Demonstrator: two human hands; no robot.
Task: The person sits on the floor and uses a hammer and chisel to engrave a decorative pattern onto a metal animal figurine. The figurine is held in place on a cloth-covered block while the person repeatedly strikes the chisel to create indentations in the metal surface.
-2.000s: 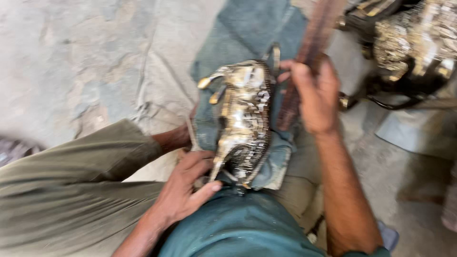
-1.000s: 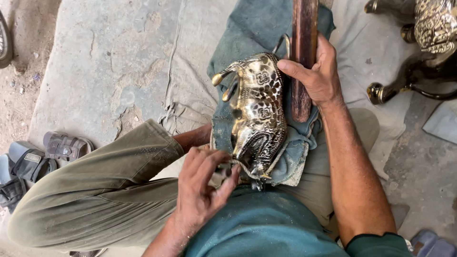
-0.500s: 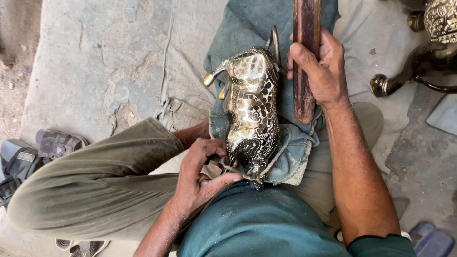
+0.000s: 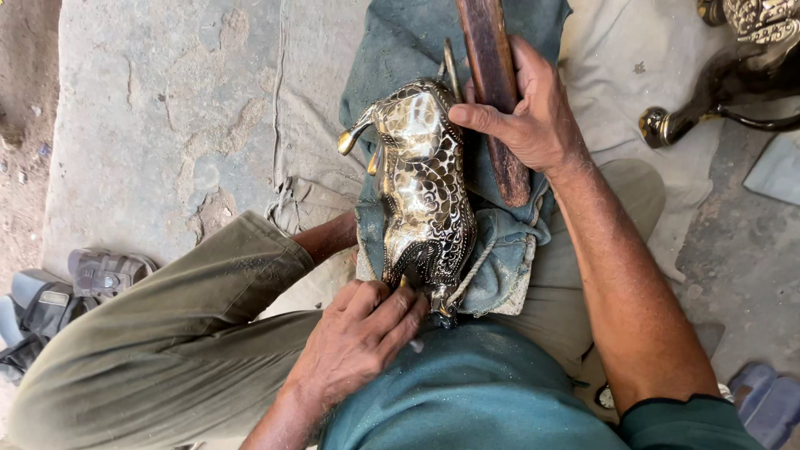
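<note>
A shiny engraved metal animal figure [image 4: 421, 187] lies on a folded blue-grey cloth [image 4: 500, 258] across my lap. My left hand [image 4: 362, 337] presses on its near end, fingers bent over the metal. My right hand [image 4: 529, 112] grips a long dark wooden tool [image 4: 492, 83] that runs along the figure's right side, with the thumb reaching onto the figure. I cannot tell whether the left hand holds a small tool.
Sandals [image 4: 62, 292] lie on the ground at the left. Another ornate metal piece [image 4: 733, 67] with a dark curved leg stands at the top right. A pale sheet [image 4: 633, 67] covers the stone floor ahead. A blue sandal [image 4: 767, 400] shows at the bottom right.
The view has shifted and steadied over my lap. My left hand has closed in on the figure's near end. My right hand stays on the wooden tool.
</note>
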